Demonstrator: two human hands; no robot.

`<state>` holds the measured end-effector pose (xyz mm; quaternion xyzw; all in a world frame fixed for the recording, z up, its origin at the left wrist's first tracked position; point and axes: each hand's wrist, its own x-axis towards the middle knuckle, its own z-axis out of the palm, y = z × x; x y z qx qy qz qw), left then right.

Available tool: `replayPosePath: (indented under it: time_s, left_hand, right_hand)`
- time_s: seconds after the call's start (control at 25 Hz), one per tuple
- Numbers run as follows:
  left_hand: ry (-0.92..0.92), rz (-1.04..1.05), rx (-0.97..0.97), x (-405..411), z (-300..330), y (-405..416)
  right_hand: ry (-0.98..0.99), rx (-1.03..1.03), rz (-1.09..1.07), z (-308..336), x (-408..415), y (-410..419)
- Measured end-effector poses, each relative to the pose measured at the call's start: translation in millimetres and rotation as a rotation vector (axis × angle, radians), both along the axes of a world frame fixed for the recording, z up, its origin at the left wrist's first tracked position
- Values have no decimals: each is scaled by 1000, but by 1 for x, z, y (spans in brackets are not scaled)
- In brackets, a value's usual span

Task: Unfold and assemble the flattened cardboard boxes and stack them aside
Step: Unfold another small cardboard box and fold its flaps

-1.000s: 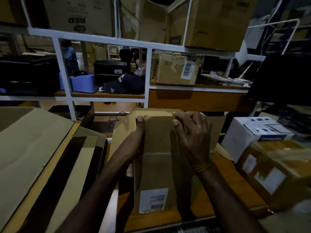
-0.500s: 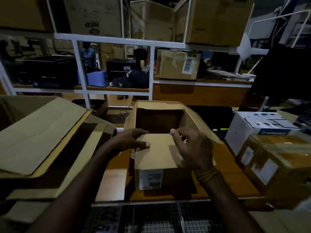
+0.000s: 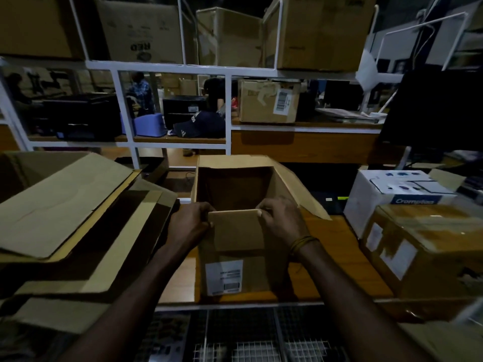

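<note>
Cardboard box [image 3: 235, 270]: one, upright on table [image 3: 326, 262]; two hands, left [image 3: 189, 226], right [image 3: 283, 222], pinching near flap [image 3: 236, 229].

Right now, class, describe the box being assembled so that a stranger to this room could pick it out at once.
Find the wooden worktable in front of the white shelving frame. At its middle stands an open brown cardboard box, between flattened cardboard and a white printed carton. Only it has both hands, left hand and right hand, gripping its near flap.
</note>
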<state>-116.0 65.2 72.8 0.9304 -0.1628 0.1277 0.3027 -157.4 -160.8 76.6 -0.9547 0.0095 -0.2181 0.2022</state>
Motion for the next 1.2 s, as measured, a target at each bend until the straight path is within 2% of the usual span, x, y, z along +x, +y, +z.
replayPosePath:
  time_s: [0.2,0.32,0.4,0.48,0.56,0.72,0.88,1.0,1.2]
  left_hand:
    - [153,-37,44,-6,16,16]
    - [234,-88,-71,-2,20,8]
    - [256,-100,-50,13,17,1]
    - [255,-121,51,37,16,-5]
    - [248,-114,253,62,18,-9]
    - [302,-92,653,116,22,-18]
    - [302,-90,786,169,22,-24]
    - [223,-128,765,195,18,-27]
    - [237,-121,626,230,20,-33]
  right_hand:
    - [36,27,182,5,-2,-3]
    - [44,65,162,7,2,1]
    - [138,62,123,13,10,5]
    - [292,82,137,22,23,4]
    - [415,75,142,28,41,0]
    - [526,-54,108,33,86,-20]
    - [562,-133,124,32,130,-35]
    - [560,-174,120,34,157,-39]
    - [496,-181,98,35,195,-46]
